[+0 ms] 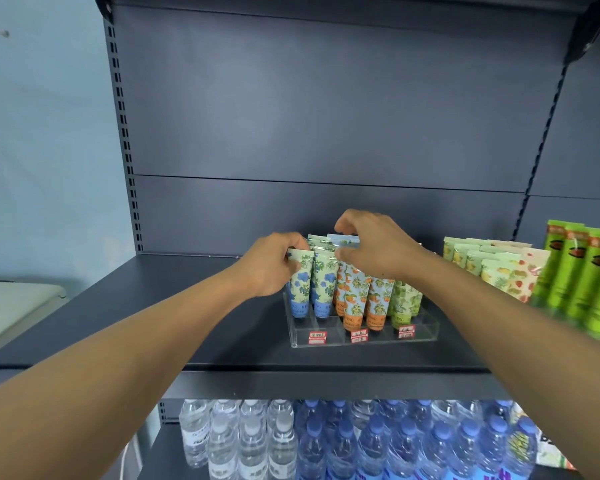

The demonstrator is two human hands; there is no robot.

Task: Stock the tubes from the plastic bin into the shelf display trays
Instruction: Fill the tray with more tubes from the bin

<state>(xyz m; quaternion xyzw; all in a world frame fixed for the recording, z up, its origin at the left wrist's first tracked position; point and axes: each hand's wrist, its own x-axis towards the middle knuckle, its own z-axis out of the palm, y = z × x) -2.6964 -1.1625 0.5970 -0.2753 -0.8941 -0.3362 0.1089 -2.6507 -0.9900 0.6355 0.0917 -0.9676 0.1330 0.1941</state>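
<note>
Both arms reach forward and up over the shelf [125, 306] to the clear tray [361, 337]. The left hand [267, 268] is turned palm inward at the tray's left end, fingers curled round the crimped top of the front blue tube [300, 289]. The right hand [378, 247] arches over the tray from above, knuckles up, thumb and fingers pinching the top of a tube [343, 242] in a back row. The hands sit close together, apart by a few tube widths.

Tubes stand cap-down in the tray: blue on the left, orange tubes [355, 303] in the middle, green tubes [404, 303] on the right. The rear rows are hidden behind the hands and front tubes. Red price tags [317, 336] on the tray front are too small to read. More tubes [499, 268] at the right are cut off by the frame edge. Bottles [326, 441] fill the shelf below.
</note>
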